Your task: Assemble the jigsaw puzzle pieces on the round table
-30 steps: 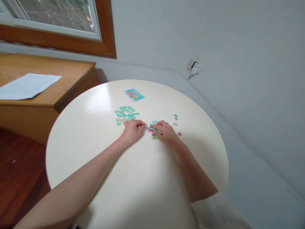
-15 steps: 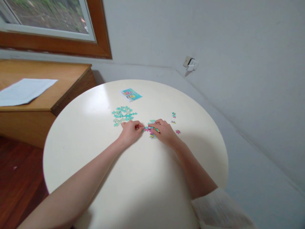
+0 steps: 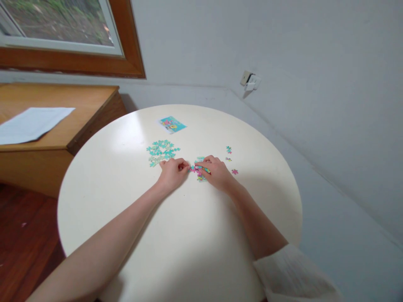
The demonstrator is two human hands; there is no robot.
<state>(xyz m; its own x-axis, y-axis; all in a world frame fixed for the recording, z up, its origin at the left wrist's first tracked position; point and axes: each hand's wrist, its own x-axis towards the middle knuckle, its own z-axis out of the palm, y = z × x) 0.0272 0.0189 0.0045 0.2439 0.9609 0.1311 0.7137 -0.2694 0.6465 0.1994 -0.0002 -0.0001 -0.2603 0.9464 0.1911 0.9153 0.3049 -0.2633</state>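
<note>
My left hand [image 3: 174,173] is closed in a pinch on a small pink and teal jigsaw piece [image 3: 192,168], at the left edge of a partly joined jigsaw puzzle [image 3: 200,177]. From the other side my right hand [image 3: 215,171] lies over the puzzle, its thumb and fingers gripping it and hiding much of it. Beyond my left hand a cluster of loose teal and pale green puzzle pieces [image 3: 162,150] is spread out, partly covered by my fingers.
A picture card [image 3: 171,125] lies toward the far side of the round white table [image 3: 185,247]. Several stray pieces, one of them a pink piece [image 3: 234,171], sit to the right. Left of the table stands a wooden bench [image 3: 91,96] with white paper [image 3: 34,121] on it.
Both hands stay in nearly the same place at the puzzle, with the left still pinching the piece. The camera view has shifted very slightly.
</note>
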